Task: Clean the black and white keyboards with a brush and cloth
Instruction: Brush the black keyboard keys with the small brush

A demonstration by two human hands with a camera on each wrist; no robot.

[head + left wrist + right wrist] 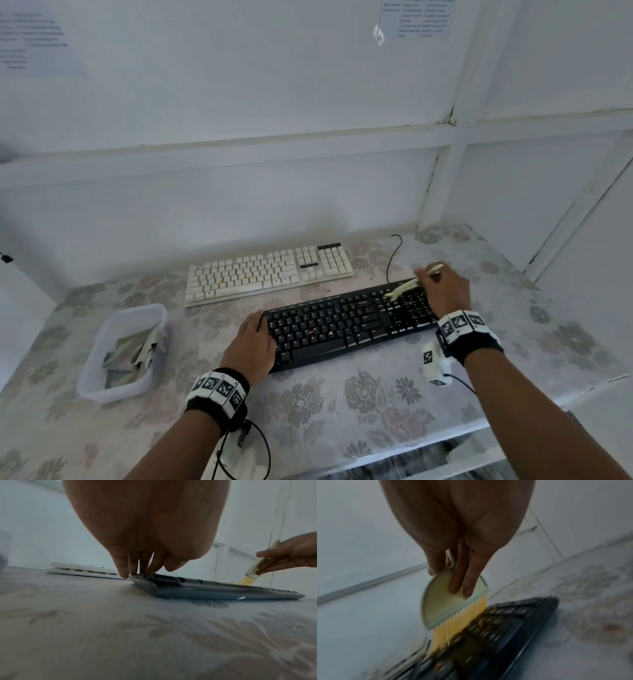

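A: The right hand point(445, 291) pinches the brush point(452, 601), fingers point(462, 582) laid flat on its pale back and the thumb behind, bristles down on the number-pad end of the black keyboard point(346, 325). What makes this step go well?

B: Probably short strokes along the key rows, bristles kept leaning so the crumbs travel off one edge instead of dropping between keys. Specks show near the middle keys, so that stretch likely needs a pass too.

A: And the left hand point(251, 346)?

B: It steadies the opposite end of the black keyboard, fingers point(123, 569) straight and pressing its corner, gripping nothing. That should keep the board from sliding under the brush.

A: The other task things?

B: The white keyboard point(267, 272) lies just behind the black keyboard, orange crumbs on it, seemingly not yet cleaned. The cloth point(135, 356) sits crumpled in a clear tub point(102, 346) to the left of the black keyboard.

A: The surface?

B: A worktop point(376, 394) under a floral cover, perhaps soft enough to hold swept crumbs. White panelled walls point(239, 102) close in behind the black keyboard and on its right.
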